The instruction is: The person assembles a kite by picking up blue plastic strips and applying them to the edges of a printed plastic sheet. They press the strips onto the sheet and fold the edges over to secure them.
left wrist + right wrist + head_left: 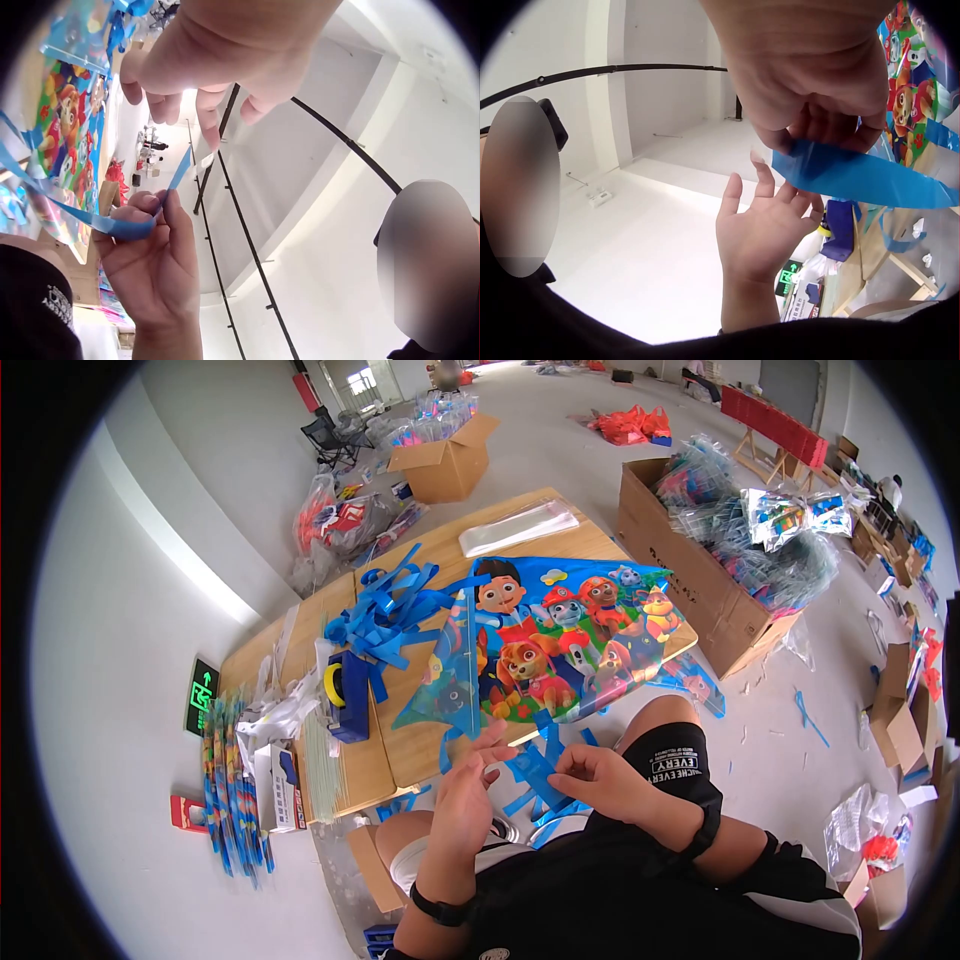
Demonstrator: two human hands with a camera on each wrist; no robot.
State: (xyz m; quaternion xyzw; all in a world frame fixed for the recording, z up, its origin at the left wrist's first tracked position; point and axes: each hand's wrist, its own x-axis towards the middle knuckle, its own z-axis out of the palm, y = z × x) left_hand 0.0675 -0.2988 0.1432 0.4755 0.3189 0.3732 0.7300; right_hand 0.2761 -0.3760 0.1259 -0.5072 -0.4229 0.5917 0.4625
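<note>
My right hand (610,785) pinches the end of a blue plastic ribbon (862,176) between thumb and fingers, and the ribbon trails down from it. Just left of it is my left hand (465,800), its fingers loosely spread. A small piece of clear tape (204,163) hangs from one of its fingertips, close to the ribbon's end in the left wrist view. Beyond both hands, a shiny blue sheet (560,645) printed with cartoon dogs and a child lies on the wooden table (400,735) and overhangs its near edge.
A blue tape dispenser (350,700) with a yellow core stands left of the sheet, below a pile of blue ribbons (390,605). White strips (520,528) lie at the table's far end. A cardboard box (660,550) of plastic-wrapped goods stands to the right. More ribbons hang below the table edge.
</note>
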